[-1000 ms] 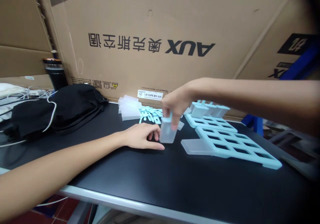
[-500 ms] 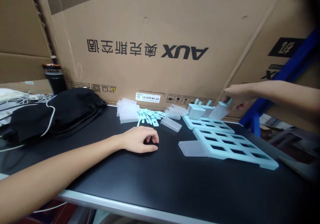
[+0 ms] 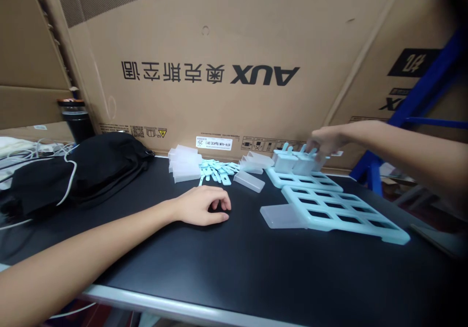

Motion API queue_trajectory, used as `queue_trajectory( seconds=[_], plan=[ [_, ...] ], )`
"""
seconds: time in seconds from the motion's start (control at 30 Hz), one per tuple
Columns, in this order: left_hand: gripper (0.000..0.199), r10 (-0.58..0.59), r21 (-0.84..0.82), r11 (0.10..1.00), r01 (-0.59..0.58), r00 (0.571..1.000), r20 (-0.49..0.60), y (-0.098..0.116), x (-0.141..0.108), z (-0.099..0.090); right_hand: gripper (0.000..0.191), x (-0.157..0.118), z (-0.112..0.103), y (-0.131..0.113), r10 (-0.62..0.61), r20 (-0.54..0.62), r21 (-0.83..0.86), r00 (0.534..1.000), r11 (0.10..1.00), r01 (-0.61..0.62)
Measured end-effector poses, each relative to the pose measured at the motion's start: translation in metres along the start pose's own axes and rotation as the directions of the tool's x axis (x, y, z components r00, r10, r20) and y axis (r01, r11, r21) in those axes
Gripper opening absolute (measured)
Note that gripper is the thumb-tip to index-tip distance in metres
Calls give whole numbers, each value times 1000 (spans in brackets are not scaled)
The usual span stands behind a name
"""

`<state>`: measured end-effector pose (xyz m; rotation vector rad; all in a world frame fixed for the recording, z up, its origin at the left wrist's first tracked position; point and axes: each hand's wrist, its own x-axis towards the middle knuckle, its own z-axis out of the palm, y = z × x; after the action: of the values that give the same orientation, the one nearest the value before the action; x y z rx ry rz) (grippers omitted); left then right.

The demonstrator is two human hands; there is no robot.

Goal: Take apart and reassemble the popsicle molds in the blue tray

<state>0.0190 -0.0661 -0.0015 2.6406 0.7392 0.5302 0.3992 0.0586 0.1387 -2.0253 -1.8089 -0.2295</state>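
My left hand (image 3: pixel 204 205) rests on the black table, fingers loosely curled and thumb apart, holding nothing. At the back right, my right hand (image 3: pixel 323 139) pinches the top of a capped translucent mold (image 3: pixel 317 163), slightly blurred. It is over the rear light-blue rack (image 3: pixel 305 183), beside other capped molds (image 3: pixel 284 161) standing there. The front rack (image 3: pixel 343 212) has open slots, and a translucent case (image 3: pixel 281 216) lies against its left end. Several blue stick pieces (image 3: pixel 218 171) form a pile between translucent cases (image 3: pixel 185 163) and more cases (image 3: pixel 256 161).
A large cardboard box (image 3: pixel 204 107) stands along the back. At the left are a black bag (image 3: pixel 106 166), a dark bottle (image 3: pixel 77 122) and white cables (image 3: pixel 71 176). A blue metal frame (image 3: pixel 417 107) rises at the right.
My right hand has moved left with the mold, which went from tilted at the rack's right side to upright close beside the other capped molds. My left hand stays in place.
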Motion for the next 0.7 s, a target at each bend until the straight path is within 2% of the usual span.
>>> queue_trajectory(
  seconds=[0.03,0.1,0.13,0.17,0.23,0.33,0.5,0.57,0.63,0.7],
  plan=[
    [16,3,-1,1000,-3,1000,0,0,0,0,15,0,-4,-2,11,164,-40,986,999,-5],
    [17,6,0,1000,-6,1000,-1,0,0,0,23,1,-9,-6,52,441,-114,896,993,-1],
    [17,5,1,1000,-5,1000,-1,0,0,0,26,1,-10,-7,61,522,-141,851,990,16],
    [16,4,1,1000,-4,1000,-1,-1,0,0,29,0,-9,-8,61,576,-159,815,986,38],
    [16,1,-1,1000,-1,1000,-2,-1,0,0,32,-1,-5,-9,49,631,-181,774,980,86],
    [16,6,-1,1000,-6,1000,1,-1,0,0,33,-3,2,-8,36,652,-201,758,971,126],
    [16,15,14,1000,-15,1000,3,-2,0,1,31,-10,5,-8,32,634,-177,773,979,105],
    [16,19,24,1000,-19,1000,3,-1,0,0,30,-13,3,-9,17,598,-142,802,986,86],
    [16,21,31,999,-21,1000,5,0,0,0,25,-15,0,-9,-23,487,-97,873,992,80],
    [16,21,32,999,-21,1000,5,0,0,0,20,-18,-5,-11,-102,219,-35,970,993,112]
  ],
)
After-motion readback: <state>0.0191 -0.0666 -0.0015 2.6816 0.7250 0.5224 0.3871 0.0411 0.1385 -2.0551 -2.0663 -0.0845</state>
